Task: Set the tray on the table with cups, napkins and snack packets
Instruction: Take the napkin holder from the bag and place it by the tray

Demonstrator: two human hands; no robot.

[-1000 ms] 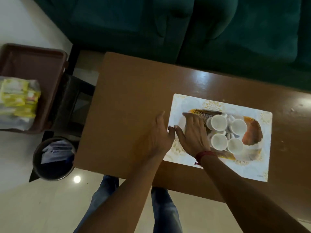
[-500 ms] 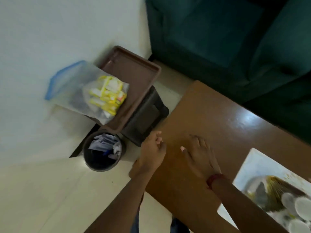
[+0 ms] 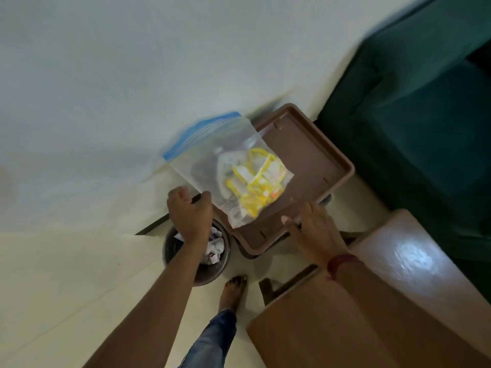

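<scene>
A brown plastic tray (image 3: 313, 160) rests on a dark stand beside the wall. Across its left part lies a clear zip bag (image 3: 212, 155) with a blue seal, holding yellow snack packets (image 3: 255, 187). My left hand (image 3: 190, 211) is at the bag's near-left edge with curled fingers, the index fingertip touching the plastic and nothing clasped. My right hand (image 3: 313, 229), with a red wrist thread, lies spread over the tray's near rim. The cups and the printed mat are out of view.
A round dark bin (image 3: 221, 264) with crumpled paper stands on the floor under my left forearm. The brown table (image 3: 318, 328) fills the lower right, with glare on its far part. A green sofa (image 3: 425, 128) is at the right. My bare foot (image 3: 233, 290) stands between bin and table.
My view has swung left from the table and the cups to the tray on the stand. Both hands left the mat and reached out to the bag and the tray.
</scene>
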